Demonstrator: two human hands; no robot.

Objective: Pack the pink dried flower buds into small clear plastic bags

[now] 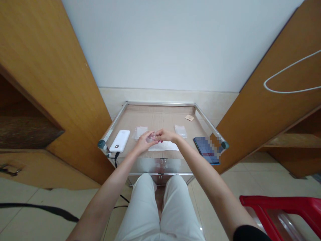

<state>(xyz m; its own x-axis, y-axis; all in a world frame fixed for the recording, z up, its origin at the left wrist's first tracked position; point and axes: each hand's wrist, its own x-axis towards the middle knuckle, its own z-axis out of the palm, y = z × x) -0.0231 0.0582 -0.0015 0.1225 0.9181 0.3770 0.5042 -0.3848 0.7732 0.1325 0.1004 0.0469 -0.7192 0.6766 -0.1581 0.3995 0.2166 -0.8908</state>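
Note:
My left hand and my right hand meet over the middle of a low table. Between their fingertips is a small clear plastic piece; its exact kind is too small to make out. The fingers of both hands are closed on it, partly covering it. Under the hands lies a white sheet. Just beyond my left hand rests a stack of clear plastic bags, and a second stack of clear bags lies beyond my right wrist.
A white power bank with a black cable lies at the table's left. A phone overhangs the right front corner, and a small beige card sits at the back right. Metal rails edge the table. Wooden cabinets flank it; a red stool stands right.

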